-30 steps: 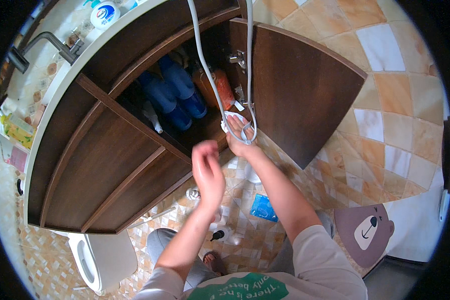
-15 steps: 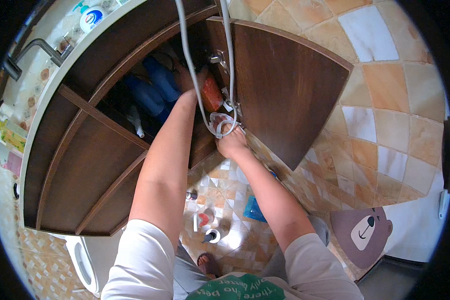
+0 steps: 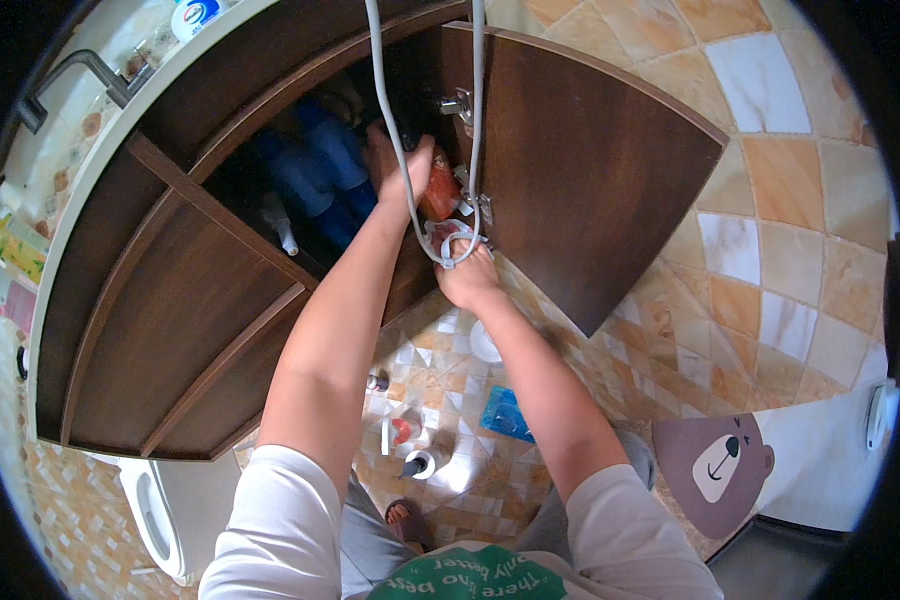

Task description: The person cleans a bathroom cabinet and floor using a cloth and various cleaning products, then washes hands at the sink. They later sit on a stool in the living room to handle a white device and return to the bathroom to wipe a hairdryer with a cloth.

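Note:
Inside the open dark brown cabinet (image 3: 215, 263), my left hand (image 3: 402, 172) is curled around a dark object, mostly hidden in shadow; its kind I cannot make out. Just right of that hand stands a red-orange package (image 3: 440, 190). Several blue bottle-like containers (image 3: 338, 150) sit to its left, and a small white object (image 3: 280, 225) lies nearer the cabinet's front edge. At the opening's lower right, my right hand (image 3: 470, 275) is closed on crumpled clear plastic (image 3: 444, 238), partly covered by the hanging grey cable (image 3: 391, 130).
The cabinet door (image 3: 580, 170) stands open on the right. On the tiled floor are a blue tray-like item (image 3: 508, 413), a white bottle with a black top (image 3: 420, 465) and a red-and-white item (image 3: 400, 431). A toilet (image 3: 160, 510) is at lower left.
My left hand has drawn back toward the cabinet opening and shows more clearly, closed around a dark object. The right hand stays at the clear plastic. The view has shifted slightly.

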A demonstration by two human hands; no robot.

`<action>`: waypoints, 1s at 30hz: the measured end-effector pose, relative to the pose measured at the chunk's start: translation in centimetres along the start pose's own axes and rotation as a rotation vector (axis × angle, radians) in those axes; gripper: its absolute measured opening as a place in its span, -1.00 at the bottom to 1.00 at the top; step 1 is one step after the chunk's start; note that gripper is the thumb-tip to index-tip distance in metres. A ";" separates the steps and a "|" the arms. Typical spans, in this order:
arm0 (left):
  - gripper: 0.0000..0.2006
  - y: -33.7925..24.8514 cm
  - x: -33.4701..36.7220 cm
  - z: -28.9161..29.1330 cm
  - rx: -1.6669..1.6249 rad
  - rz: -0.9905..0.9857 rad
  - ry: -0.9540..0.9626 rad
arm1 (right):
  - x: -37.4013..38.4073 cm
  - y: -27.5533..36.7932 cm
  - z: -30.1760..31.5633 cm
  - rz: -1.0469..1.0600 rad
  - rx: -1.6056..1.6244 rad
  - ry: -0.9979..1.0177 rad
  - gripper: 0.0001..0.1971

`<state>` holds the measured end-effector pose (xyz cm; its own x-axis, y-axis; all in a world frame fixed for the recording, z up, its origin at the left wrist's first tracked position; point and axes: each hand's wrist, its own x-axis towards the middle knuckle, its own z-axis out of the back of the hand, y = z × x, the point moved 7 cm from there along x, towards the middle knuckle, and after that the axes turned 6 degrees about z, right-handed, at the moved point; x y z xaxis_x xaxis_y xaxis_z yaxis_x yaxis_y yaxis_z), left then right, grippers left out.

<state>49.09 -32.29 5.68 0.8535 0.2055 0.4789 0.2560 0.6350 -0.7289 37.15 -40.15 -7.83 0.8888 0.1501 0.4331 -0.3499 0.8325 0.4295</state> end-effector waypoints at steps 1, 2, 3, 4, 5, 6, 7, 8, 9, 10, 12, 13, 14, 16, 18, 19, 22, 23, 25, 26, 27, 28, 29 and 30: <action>-0.22 -0.5 -0.9 0.8 -0.024 -0.056 -0.028 | 0.0 -0.1 -0.3 0.002 -0.001 0.011 -0.60; -0.23 -0.7 -1.8 1.6 -0.035 -0.087 -0.046 | 0.0 -0.3 -0.8 -0.014 -0.028 0.060 -0.60; -0.30 -0.7 -2.6 1.9 0.094 -0.071 -0.053 | 0.0 -0.4 -0.9 -0.022 -0.052 0.058 -0.60; -0.37 -1.1 -3.3 2.5 -0.035 -0.153 -0.009 | 0.0 -0.5 -0.9 -0.009 -0.021 0.057 -0.58; -0.42 -1.7 -3.8 3.0 -0.057 -0.230 -0.043 | -0.1 -0.5 -1.3 -0.021 -0.001 0.118 -0.56; -0.47 -2.0 -4.3 3.5 -0.081 -0.300 -0.061 | -0.1 -0.7 -1.5 -0.031 0.011 0.159 -0.54; -0.54 -1.8 -4.3 3.4 -0.136 -0.273 -0.015 | -0.2 -0.9 -1.8 -0.057 0.023 0.201 -0.54; -0.53 -1.2 -4.0 2.7 -0.122 -0.198 0.072 | -0.2 -1.0 -1.9 -0.061 0.025 0.220 -0.54; -0.51 -0.5 -3.6 1.8 -0.113 -0.097 0.190 | -0.2 -0.9 -1.8 -0.049 0.028 0.191 -0.54; -0.48 0.2 -3.1 1.0 -0.106 -0.016 0.275 | -0.1 -0.9 -1.8 -0.037 0.020 0.180 -0.54; -0.43 0.5 -1.6 0.8 -0.031 -0.008 0.220 | -0.1 -0.7 -1.5 0.013 -0.004 0.086 -0.51; -0.40 0.8 -0.8 0.5 -0.006 0.023 0.215 | -0.2 -0.8 -1.9 0.016 -0.036 0.104 -0.49; -0.37 1.3 0.0 -0.3 -0.021 0.077 0.300 | -0.2 -0.7 -1.8 0.045 -0.033 0.051 -0.48; -0.30 2.1 1.9 -0.8 0.049 0.155 0.316 | -0.3 -0.9 -2.4 0.042 -0.084 0.066 -0.44; -0.35 2.9 2.9 -1.9 -0.038 0.264 0.443 | -0.4 -0.8 -2.4 0.052 -0.037 0.020 -0.43; -0.45 2.1 3.4 -1.6 -0.047 0.135 0.312 | -0.3 -0.9 -2.3 0.048 -0.032 -0.008 -0.44; -0.49 1.8 3.2 -2.1 -0.297 0.072 0.255 | -0.4 -1.5 -2.6 -0.038 -0.013 0.019 -0.44; -0.50 1.6 2.9 -2.1 -0.353 0.020 0.215 | -0.3 -1.1 -2.3 0.023 -0.041 -0.024 -0.45; -0.51 1.6 2.5 -1.7 -0.219 -0.019 0.122 | -0.3 -0.6 -2.1 0.101 -0.067 -0.076 -0.47; -0.52 0.9 2.3 -1.0 -0.110 -0.118 0.020 | -0.3 -0.6 -2.0 0.117 -0.061 -0.100 -0.47; -0.52 1.4 2.3 -0.8 -0.129 -0.049 0.029 | -0.4 -0.7 -2.4 0.109 -0.057 -0.074 -0.48; -0.52 1.4 2.2 -0.1 -0.156 -0.042 -0.010 | -0.5 -0.4 -1.9 0.165 -0.057 -0.169 -0.49; -0.52 1.3 2.0 0.7 -0.182 -0.036 -0.050 | -0.6 -0.2 -1.7 0.200 -0.066 -0.217 -0.50; -0.51 1.3 1.9 1.1 -0.235 -0.018 -0.033 | -0.6 -0.3 -1.7 0.199 -0.078 -0.232 -0.51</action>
<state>50.56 -30.27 6.17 0.8335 0.2224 0.5059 0.3733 0.4484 -0.8122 37.21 -39.57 -9.60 0.7110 0.1960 0.6753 -0.4782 0.8389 0.2600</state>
